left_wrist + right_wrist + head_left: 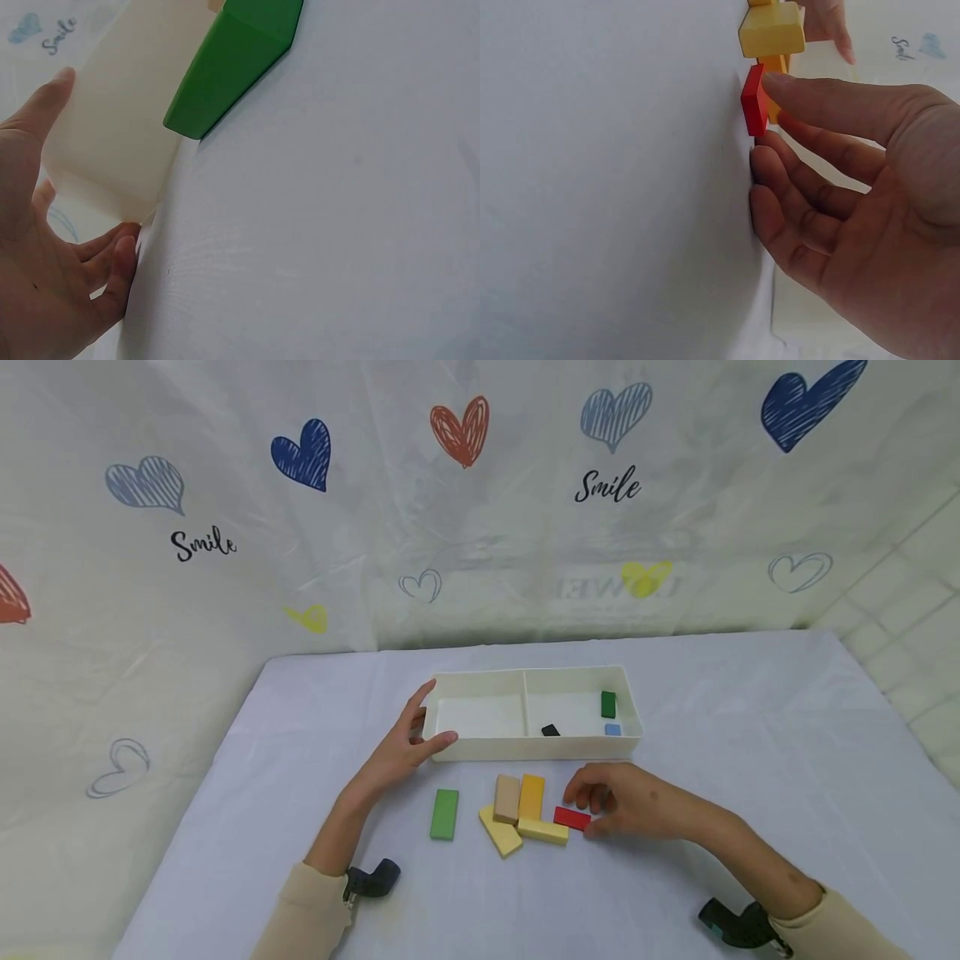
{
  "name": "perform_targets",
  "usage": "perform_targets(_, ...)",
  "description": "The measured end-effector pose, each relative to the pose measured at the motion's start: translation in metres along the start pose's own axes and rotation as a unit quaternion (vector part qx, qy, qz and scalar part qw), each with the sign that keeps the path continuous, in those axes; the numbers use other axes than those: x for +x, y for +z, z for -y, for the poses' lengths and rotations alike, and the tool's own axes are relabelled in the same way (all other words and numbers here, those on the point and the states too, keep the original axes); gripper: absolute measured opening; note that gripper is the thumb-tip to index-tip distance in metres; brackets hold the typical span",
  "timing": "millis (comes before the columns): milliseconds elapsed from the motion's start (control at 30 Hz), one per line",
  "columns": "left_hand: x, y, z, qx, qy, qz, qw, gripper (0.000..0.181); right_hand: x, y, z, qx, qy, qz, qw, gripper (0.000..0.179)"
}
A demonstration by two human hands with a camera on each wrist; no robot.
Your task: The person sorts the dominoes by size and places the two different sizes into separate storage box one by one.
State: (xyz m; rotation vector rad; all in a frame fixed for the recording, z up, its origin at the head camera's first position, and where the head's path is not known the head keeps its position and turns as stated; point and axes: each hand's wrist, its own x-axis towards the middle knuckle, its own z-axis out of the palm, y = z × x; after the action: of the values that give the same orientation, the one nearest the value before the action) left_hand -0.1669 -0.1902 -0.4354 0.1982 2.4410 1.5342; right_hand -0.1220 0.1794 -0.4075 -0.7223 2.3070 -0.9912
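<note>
My left hand (401,750) holds the left end of a white two-part box (536,749), its thumb over the near wall and its fingers round the end. In the left wrist view the lower fingertips (126,251) lie along the box's end, close to the cloth. My right hand (637,797) pinches a small red block (572,818) in front of the box. The thumb and index finger are on either side of it; in the right wrist view the thumb overlaps its edge, and the other fingers curl loosely beside it.
Beside the red block lie an orange block (532,797), a tan block (506,798) and two pale yellow ones (543,832). A green block (444,814) lies further left. The box's right compartment contains a dark green block (608,704), a blue one (612,729) and a black one (551,730).
</note>
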Motion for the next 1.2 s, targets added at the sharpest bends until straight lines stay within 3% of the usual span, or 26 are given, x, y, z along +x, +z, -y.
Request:
perform_targets(467,0.0001,0.0003,-0.0018,0.006,-0.007,-0.002,1.0000,0.092,0.0016,0.0045,0.0023,-0.042,0.005,0.014,0.9990,0.041)
perform_targets(1200,0.0001,0.0009,-0.0002,0.007,-0.010,0.001,0.9999,0.091,0.0008,0.0050,0.0021,-0.055,-0.018,-0.031,0.9978,0.026)
